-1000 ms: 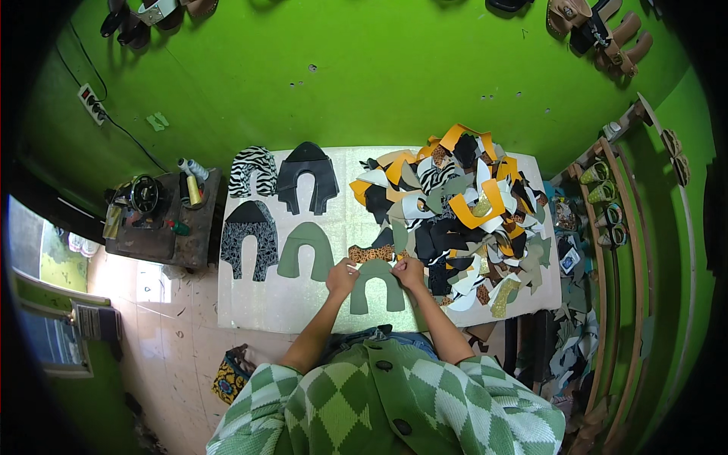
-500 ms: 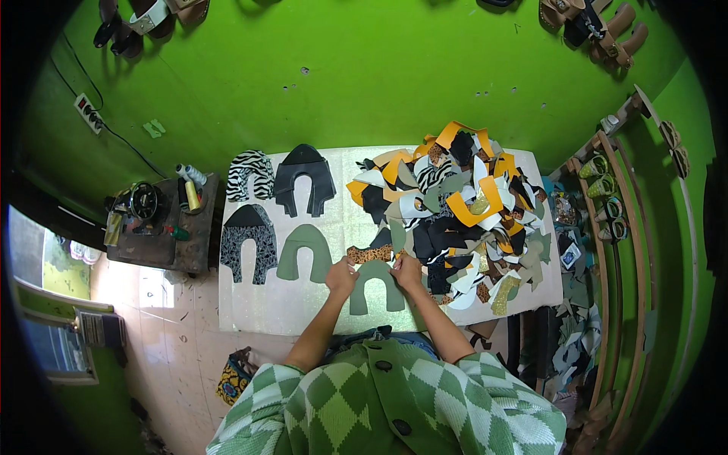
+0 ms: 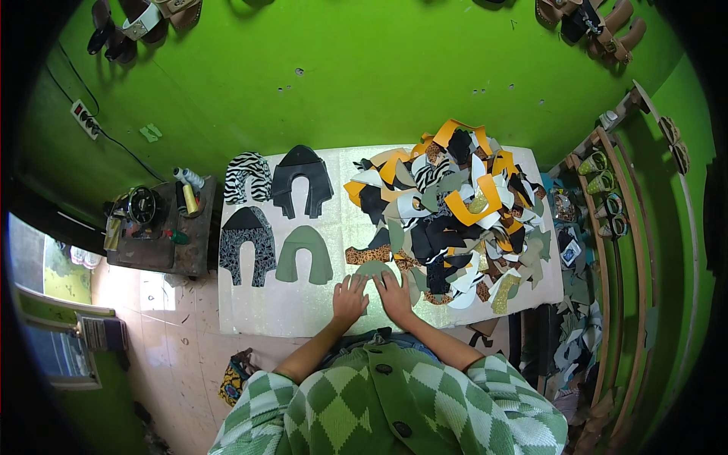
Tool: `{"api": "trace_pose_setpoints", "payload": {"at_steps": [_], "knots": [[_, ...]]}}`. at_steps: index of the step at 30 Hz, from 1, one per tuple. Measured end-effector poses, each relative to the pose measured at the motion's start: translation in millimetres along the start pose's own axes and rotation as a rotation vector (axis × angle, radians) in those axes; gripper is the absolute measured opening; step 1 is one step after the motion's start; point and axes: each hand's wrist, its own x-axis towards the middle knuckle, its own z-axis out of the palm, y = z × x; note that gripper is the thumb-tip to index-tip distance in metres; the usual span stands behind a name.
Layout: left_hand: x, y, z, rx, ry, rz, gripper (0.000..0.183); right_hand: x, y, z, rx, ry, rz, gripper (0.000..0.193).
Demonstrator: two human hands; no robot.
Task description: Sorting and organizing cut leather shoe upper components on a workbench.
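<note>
Both hands rest on an arch-shaped olive-green piece (image 3: 373,268) at the table's near edge. My left hand (image 3: 350,299) lies palm down over its left side, fingers stretched out. Over the right side, my right hand (image 3: 393,299) lies flat with fingers spread. The hands cover most of the piece; its curved top shows beyond the fingertips. To the left lies another green arch (image 3: 304,255), with a dark patterned arch (image 3: 249,246) beside it. Behind them are a zebra-striped arch (image 3: 248,176) and a black arch (image 3: 302,183).
A heap of mixed cut scraps (image 3: 455,220) covers the right of the pale table (image 3: 341,315). On the left stands a small worktable (image 3: 193,239) with a sewing machine (image 3: 142,203) and thread spools (image 3: 189,199). A wooden rack with sandals (image 3: 603,184) stands at the right.
My hands have moved from gripping the green arch's upper edges to lying flat on it, nearer to me and closer together. The fingers have opened out.
</note>
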Motion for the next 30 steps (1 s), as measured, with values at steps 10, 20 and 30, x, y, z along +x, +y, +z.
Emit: {"api": "trace_pose_setpoints", "payload": {"at_steps": [10, 20, 30], "knots": [[0, 6, 1, 0.017, -0.136, -0.060, 0.064, -2, -2, 1, -0.119, -0.079, -0.014, 0.051], [0, 9, 6, -0.007, -0.148, -0.095, 0.066, -1, -4, 3, -0.135, -0.124, -0.005, 0.053], [-5, 13, -4, -0.015, -0.110, -0.120, 0.066, -13, 1, 1, -0.059, -0.099, 0.135, 0.051]]}}
